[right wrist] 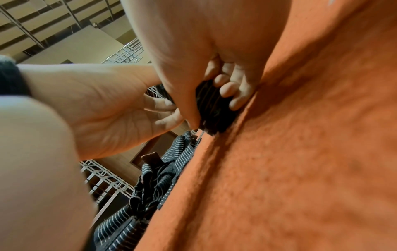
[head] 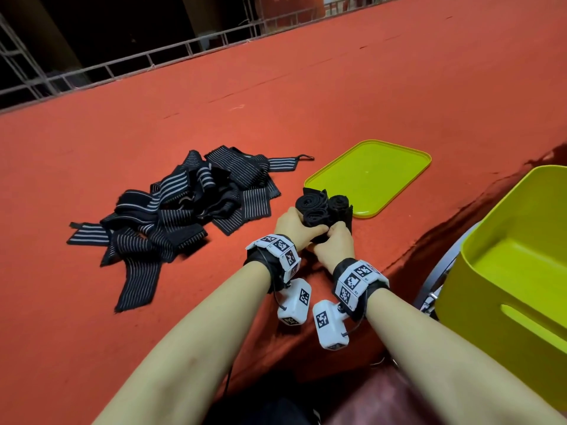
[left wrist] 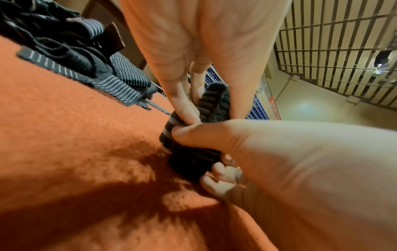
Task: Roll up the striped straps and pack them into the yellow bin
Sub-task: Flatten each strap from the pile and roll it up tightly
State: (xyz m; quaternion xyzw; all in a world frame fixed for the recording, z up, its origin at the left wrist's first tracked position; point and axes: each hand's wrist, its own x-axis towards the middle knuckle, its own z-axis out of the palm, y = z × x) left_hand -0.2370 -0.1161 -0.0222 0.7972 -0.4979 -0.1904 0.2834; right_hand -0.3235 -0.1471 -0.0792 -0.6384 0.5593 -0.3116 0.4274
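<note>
Forearms fill the near edge of the head view, where the left hand (head: 293, 223) and right hand (head: 333, 240) both curl round a bundle of rolled straps (head: 322, 210) on the red cloth (head: 306, 102), the loose striped straps (head: 171, 207) heaped at nine o'clock, a yellow-green lid (head: 368, 176) at one o'clock and the yellow bin (head: 506, 256) at three o'clock. From the left wrist, the right thumb (left wrist: 193, 134) presses the roll (left wrist: 189, 152); from the right wrist, curled fingers (right wrist: 227, 88) clamp it, so I judge even squeezing from both sides should keep the rolls tight on the lift toward the bin.
</note>
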